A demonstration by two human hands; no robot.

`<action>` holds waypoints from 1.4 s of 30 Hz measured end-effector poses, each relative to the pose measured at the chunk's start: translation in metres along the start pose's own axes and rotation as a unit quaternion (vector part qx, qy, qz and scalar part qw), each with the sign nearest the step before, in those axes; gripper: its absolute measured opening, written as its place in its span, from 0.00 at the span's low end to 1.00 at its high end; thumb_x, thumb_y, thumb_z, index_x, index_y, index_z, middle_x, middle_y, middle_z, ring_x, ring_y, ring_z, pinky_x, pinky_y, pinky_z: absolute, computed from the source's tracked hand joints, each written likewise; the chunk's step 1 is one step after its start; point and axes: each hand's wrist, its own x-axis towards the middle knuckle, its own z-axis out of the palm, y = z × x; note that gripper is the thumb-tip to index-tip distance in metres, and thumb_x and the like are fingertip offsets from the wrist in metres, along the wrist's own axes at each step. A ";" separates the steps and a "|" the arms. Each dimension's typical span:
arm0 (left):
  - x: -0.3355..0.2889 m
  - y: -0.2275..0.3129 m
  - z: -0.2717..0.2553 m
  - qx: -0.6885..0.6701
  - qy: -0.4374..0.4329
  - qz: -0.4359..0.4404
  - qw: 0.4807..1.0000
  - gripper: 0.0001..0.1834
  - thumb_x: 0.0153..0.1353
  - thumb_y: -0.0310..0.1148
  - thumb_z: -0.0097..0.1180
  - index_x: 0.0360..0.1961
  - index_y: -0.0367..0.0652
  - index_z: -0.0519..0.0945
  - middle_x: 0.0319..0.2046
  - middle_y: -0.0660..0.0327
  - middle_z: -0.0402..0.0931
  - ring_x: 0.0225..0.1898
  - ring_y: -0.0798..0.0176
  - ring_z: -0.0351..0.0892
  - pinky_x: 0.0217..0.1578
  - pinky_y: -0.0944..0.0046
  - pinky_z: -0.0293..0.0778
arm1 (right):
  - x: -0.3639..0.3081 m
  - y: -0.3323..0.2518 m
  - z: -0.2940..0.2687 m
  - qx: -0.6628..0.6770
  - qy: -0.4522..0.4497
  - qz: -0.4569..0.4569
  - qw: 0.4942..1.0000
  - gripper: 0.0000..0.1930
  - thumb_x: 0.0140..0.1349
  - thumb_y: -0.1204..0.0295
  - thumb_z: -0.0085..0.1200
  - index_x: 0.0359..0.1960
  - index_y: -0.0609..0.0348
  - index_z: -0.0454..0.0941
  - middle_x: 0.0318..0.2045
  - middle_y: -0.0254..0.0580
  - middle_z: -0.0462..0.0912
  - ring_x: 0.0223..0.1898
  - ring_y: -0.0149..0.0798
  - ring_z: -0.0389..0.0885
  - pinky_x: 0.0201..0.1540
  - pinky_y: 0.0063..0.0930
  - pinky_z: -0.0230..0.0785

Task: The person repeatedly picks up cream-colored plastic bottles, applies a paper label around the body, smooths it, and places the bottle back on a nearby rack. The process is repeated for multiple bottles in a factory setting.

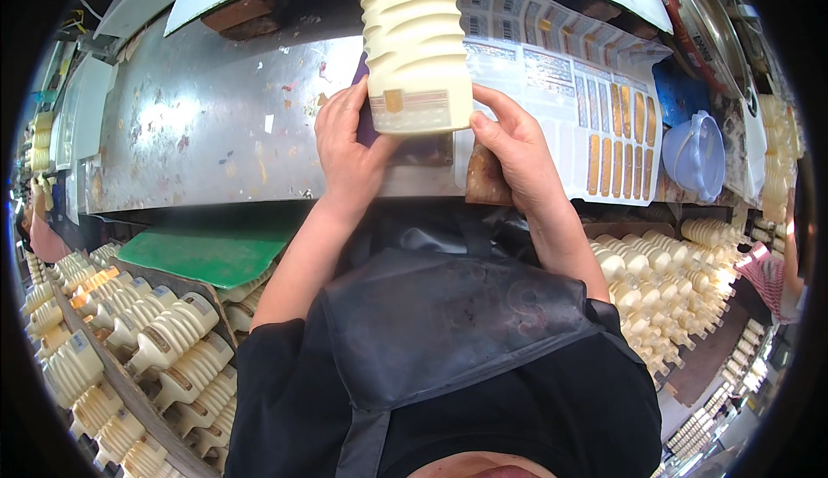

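Note:
A cream bottle with a spiral-ribbed body is tilted before me, its base toward me and its far end cut off by the top edge. It carries a gold label near the top and a clear label with a gold patch by the base. My left hand grips its left side, thumb near the base. At the lower right corner, my right hand holds it with thumb and forefinger. Behind the bottle, a purple surface partly shows. Beside my right hand stands a brown block.
Sheets of gold and silver labels lie on the right of the metal table. A lilac bucket stands at its right end. Racks of cream bottles fill the lower left, beside a green board; more bottles are lower right.

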 end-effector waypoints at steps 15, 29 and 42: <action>-0.007 0.011 0.000 -0.022 0.080 -0.034 0.996 0.41 0.49 0.38 0.78 0.63 0.38 0.74 0.53 0.53 0.78 0.57 0.48 0.74 0.60 0.50 0.66 | -0.024 0.050 0.007 -0.547 0.070 -0.273 0.789 0.34 0.70 0.77 0.52 0.77 0.58 0.58 0.20 0.48 0.79 0.18 0.47 0.78 0.27 0.36 0.72; -0.028 0.011 -0.004 0.052 0.069 0.044 0.995 0.35 0.62 0.33 0.63 0.69 0.32 0.69 0.56 0.49 0.76 0.58 0.45 0.73 0.63 0.49 0.64 | -0.026 0.060 0.009 -0.418 0.048 -0.222 0.880 0.38 0.68 0.81 0.46 0.79 0.61 0.48 0.18 0.36 0.74 0.20 0.31 0.72 0.30 0.25 0.69; -0.022 0.011 -0.004 0.044 0.107 0.061 0.991 0.30 0.56 0.24 0.66 0.62 0.38 0.79 0.49 0.54 0.80 0.51 0.48 0.77 0.56 0.52 0.70 | -0.024 0.068 0.010 -0.403 0.058 -0.235 0.883 0.39 0.66 0.84 0.44 0.80 0.62 0.47 0.19 0.29 0.73 0.22 0.23 0.67 0.31 0.19 0.67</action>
